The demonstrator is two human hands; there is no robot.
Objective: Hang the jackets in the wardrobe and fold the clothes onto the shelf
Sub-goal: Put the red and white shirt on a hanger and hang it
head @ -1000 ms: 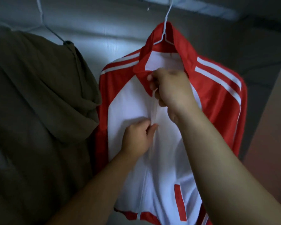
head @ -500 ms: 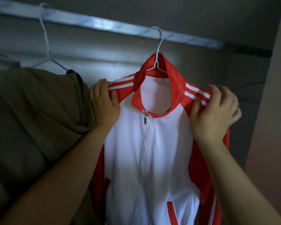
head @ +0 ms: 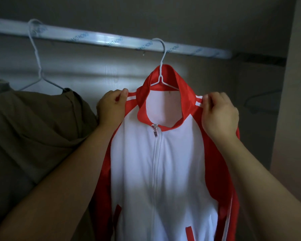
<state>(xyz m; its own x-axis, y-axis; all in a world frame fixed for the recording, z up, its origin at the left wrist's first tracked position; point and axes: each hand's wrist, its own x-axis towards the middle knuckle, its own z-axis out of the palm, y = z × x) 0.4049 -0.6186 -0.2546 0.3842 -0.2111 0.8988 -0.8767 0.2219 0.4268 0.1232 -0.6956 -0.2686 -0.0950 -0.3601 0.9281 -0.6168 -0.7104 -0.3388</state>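
Note:
A red and white track jacket (head: 156, 171) hangs zipped up on a white wire hanger (head: 162, 66) hooked over the wardrobe rail (head: 97, 40). My left hand (head: 111, 106) pinches the jacket's left shoulder by the white stripes. My right hand (head: 219, 113) pinches the right shoulder the same way. The zip pull (head: 155, 132) sits at the collar. Both sleeves hang down behind my forearms.
An olive-brown jacket (head: 35, 136) hangs on a second white wire hanger (head: 36, 54) to the left, touching my left wrist. An empty dark hanger (head: 261, 100) shows at the back right. The wardrobe's side panel (head: 294, 101) rises close on the right.
A second ago my hands were at the zip on the jacket's front. They moved out to the shoulders, and now pinch them nearer the collar. The view has tilted up toward the rail.

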